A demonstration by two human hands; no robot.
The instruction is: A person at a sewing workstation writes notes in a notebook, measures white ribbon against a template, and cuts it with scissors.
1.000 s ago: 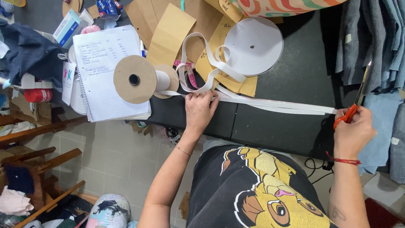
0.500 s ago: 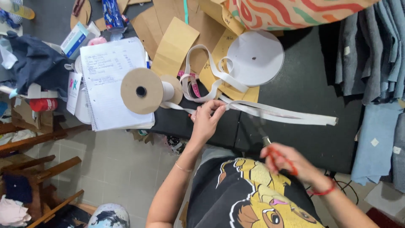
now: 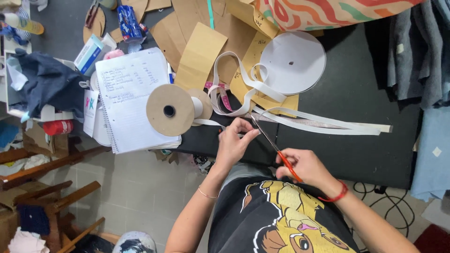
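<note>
Scissors [image 3: 274, 147] with orange handles gripped in right hand [image 3: 307, 167], left hand [image 3: 234, 140] pinching flat white tape [image 3: 300, 121].

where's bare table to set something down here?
Free: the dark table right of the white disc, and the strip below the white tape toward the right edge. Crowded: the left end with notebook, cardboard spool, kraft patterns; left hand and scissors mid-front.

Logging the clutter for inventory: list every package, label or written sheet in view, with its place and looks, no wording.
Small box: upper left beside the notebook, oblong, white and blue.
Wrapped packet: top, left of the brown paper pieces, long, blue.
Spiral notebook: left of the cardboard spool, white handwritten page.
Card: beside the notebook, white with small coloured figures.
</note>
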